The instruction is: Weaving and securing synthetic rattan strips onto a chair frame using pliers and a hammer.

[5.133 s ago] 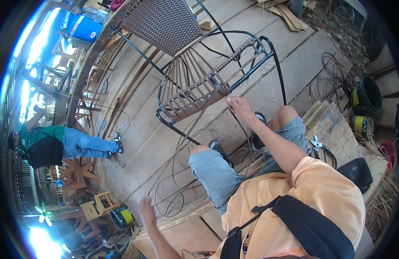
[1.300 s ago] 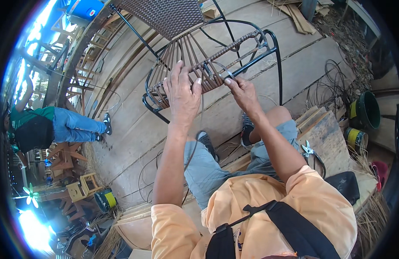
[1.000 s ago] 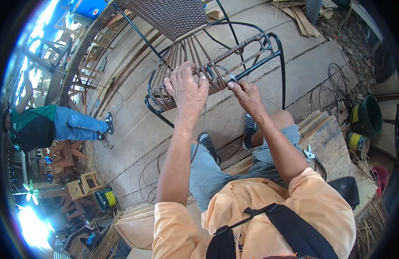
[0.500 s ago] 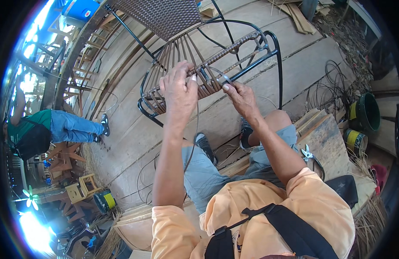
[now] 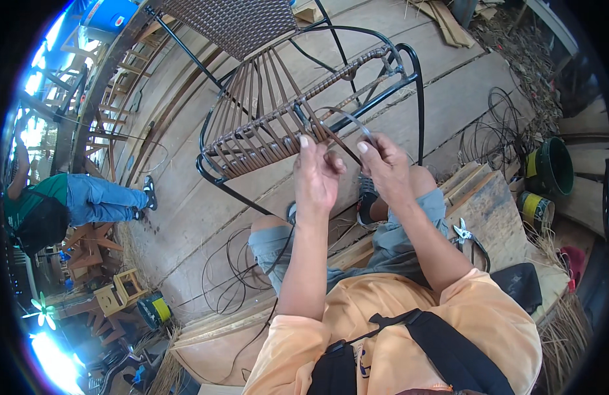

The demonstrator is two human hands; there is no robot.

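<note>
A black metal chair frame (image 5: 410,79) lies tilted in front of me, its seat partly woven with brown rattan strands (image 5: 265,131) and its back finished in dark weave (image 5: 235,23). My left hand (image 5: 316,176) and my right hand (image 5: 383,164) are raised side by side at the seat's near edge. Both pinch one thin rattan strand (image 5: 347,118) that loops up between them to the frame. The strand's loose tail hangs down past my left forearm to the floor.
Coils of dark strand (image 5: 498,135) lie on the plank floor to the right, beside a green bucket (image 5: 554,164) and a yellow-banded can (image 5: 533,209). Cutters (image 5: 464,232) rest on a wooden block. Another person (image 5: 60,204) sits at left near wooden stools (image 5: 123,289).
Both hands have come closer to me and lower, drawing the strand out from the seat into a loop. Five seconds ago my left hand was down by my side.
</note>
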